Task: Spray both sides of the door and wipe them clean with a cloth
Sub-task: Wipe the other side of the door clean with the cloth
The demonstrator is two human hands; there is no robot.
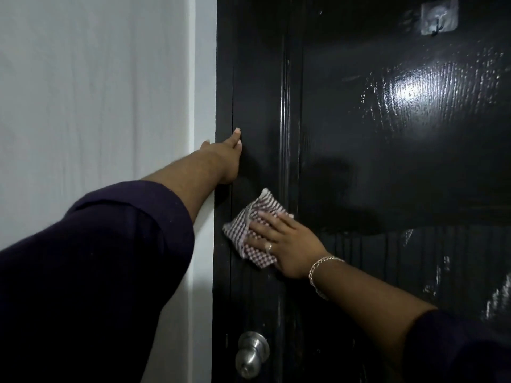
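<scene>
Right hand [286,244] flat on checked cloth [250,230] against black door [387,161], left hand [228,158] at its edge.

one door [359,161], one cloth [249,225], one knob [252,353], one hook [439,19], two hands, one bracelet [322,268], one ring [268,246]

Glossy black door [359,161]; red-and-white checked cloth [249,230]; silver knob [252,353] below it; white wall [96,92]; dark navy sleeve [96,272].

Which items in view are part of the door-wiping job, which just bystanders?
In use: black door; checked cloth, pressed flat by right hand; left hand at the door's edge.

Bystanders: metal knob; stick-on hook; white wall.
</scene>
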